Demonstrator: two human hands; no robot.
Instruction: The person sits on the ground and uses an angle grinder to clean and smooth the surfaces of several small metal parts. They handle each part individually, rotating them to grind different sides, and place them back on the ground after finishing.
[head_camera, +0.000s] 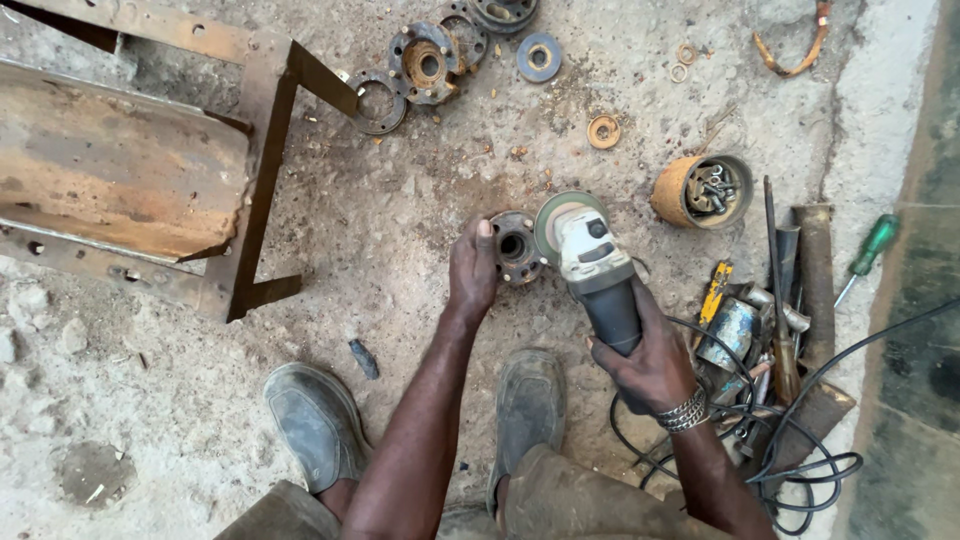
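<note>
My left hand (472, 270) rests on a rusty round flange (517, 247) that lies on the concrete ground, fingers wrapped over its left side. My right hand (650, 365) grips the dark handle of an angle grinder (595, 265) with a pale grey head. The grinder's disc (553, 215) sits against the right edge of the flange. A metal bracelet is on my right wrist. The grinder's black cord (800, 465) trails off to the lower right.
Several rusty flanges (425, 62) and washers lie at the top. A rusty steel frame (255, 180) fills the left. A tin of bolts (705, 190), a pile of tools (780, 310) and a green screwdriver (868, 255) lie right. My shoes (318, 420) are below.
</note>
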